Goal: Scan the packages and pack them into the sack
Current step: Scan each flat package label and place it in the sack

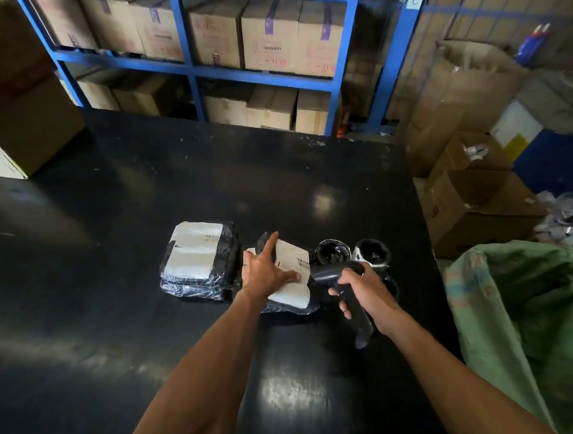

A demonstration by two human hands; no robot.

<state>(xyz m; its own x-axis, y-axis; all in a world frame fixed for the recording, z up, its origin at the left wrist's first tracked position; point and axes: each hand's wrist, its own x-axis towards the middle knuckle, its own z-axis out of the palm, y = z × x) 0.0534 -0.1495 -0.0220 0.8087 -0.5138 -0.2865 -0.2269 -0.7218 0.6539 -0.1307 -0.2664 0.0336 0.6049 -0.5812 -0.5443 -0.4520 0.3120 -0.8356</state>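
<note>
On the black table (148, 294) lies a black plastic-wrapped package (293, 284) with a white label. My left hand (265, 269) rests on that label, fingers spread and fairly straight. My right hand (365, 291) grips a dark handheld scanner (348, 290), whose head points at the label's barcode. A larger black-wrapped package (199, 256) with a white label sits just left of it. Two small round black parcels (352, 253) lie behind the scanner. The open green woven sack (536, 318) stands at the table's right edge.
Blue metal shelving (268, 72) stacked with cardboard boxes rises behind the table. Open cartons (481, 203) and a heap of small pale packets (570, 220) lie on the floor at right. More cartons (17, 127) sit at the table's far left.
</note>
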